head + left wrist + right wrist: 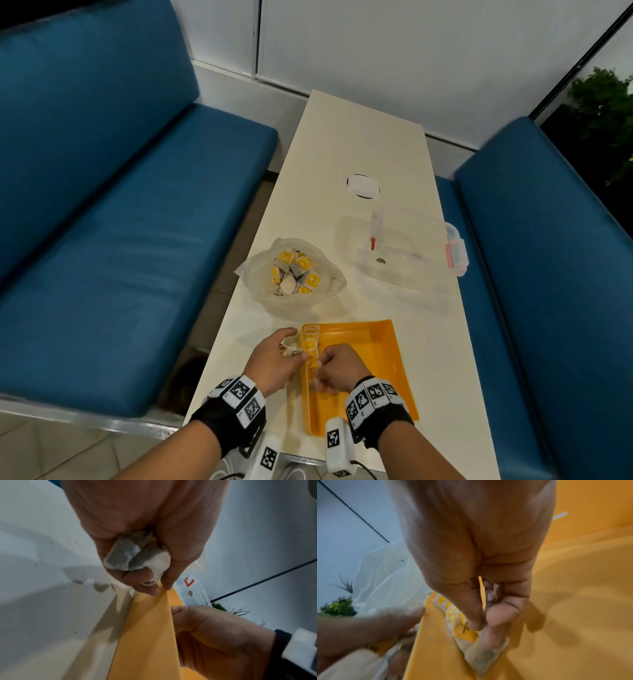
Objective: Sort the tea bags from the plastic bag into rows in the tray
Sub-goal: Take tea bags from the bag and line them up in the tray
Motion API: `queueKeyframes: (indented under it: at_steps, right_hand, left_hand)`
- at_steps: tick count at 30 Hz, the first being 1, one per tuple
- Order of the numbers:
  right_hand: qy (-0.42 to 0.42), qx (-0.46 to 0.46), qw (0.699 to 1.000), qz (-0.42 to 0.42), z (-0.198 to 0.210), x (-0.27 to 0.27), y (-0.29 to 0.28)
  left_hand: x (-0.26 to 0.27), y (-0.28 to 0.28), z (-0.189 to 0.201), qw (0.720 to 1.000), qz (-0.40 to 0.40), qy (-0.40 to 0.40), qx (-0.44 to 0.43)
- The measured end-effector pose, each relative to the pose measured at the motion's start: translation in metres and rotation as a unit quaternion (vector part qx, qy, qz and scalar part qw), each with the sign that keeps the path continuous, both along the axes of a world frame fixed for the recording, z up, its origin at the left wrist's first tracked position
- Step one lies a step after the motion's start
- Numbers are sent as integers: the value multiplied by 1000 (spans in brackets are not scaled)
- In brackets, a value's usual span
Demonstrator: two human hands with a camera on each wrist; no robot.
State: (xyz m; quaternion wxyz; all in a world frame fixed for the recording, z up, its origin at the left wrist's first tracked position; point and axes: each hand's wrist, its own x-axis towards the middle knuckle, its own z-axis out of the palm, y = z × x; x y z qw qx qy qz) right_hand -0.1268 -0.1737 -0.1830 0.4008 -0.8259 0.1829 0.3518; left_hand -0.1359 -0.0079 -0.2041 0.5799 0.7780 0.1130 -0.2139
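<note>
An orange tray (370, 359) lies at the table's near edge. A row of tea bags with yellow tags (310, 346) runs along its left wall. My right hand (323, 373) is inside the tray at the near end of that row. There its thumb and fingers (481, 626) pinch one tea bag (481, 647) against the tray floor (573, 601). My left hand (284, 346) hovers just outside the tray's left wall (150, 628) and grips a small bunch of tea bags (137, 557). The plastic bag (294, 274), open and holding several more tea bags, sits beyond the tray.
A clear lidded container with red clips (414, 246) stands at the right of the table. A small white object (363, 185) lies farther back. Blue benches flank the narrow table on both sides. The right part of the tray floor is bare.
</note>
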Motion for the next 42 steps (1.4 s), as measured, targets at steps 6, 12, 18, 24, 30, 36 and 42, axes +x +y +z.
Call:
queueKeyframes:
  at_steps: [6, 12, 18, 24, 30, 36, 42]
  right_hand:
    - [-22, -34, 999, -24, 0, -5, 10]
    - [-57, -61, 996, -37, -5, -9, 13]
    - [-87, -67, 993, -38, -7, -9, 16]
    - [-119, -71, 990, -38, -9, -6, 17]
    - [-94, -60, 993, -45, -9, -4, 14]
    - [-170, -78, 982, -22, 11, 5, -1]
    - [-220, 51, 972, 70, 53, 11, 21]
  left_hand:
    - [1, -2, 1, 1000, -3, -1, -9]
    - [1, -1, 1, 1000, -6, -6, -11]
    - [1, -3, -1, 1000, -9, -2, -11]
    - [2, -3, 0, 1000, -13, 0, -11]
    - [2, 7, 8, 997, 6, 47, -53]
    - [-1, 30, 24, 908, 87, 208, -354]
    - [-1, 37, 31, 870, 66, 221, -435]
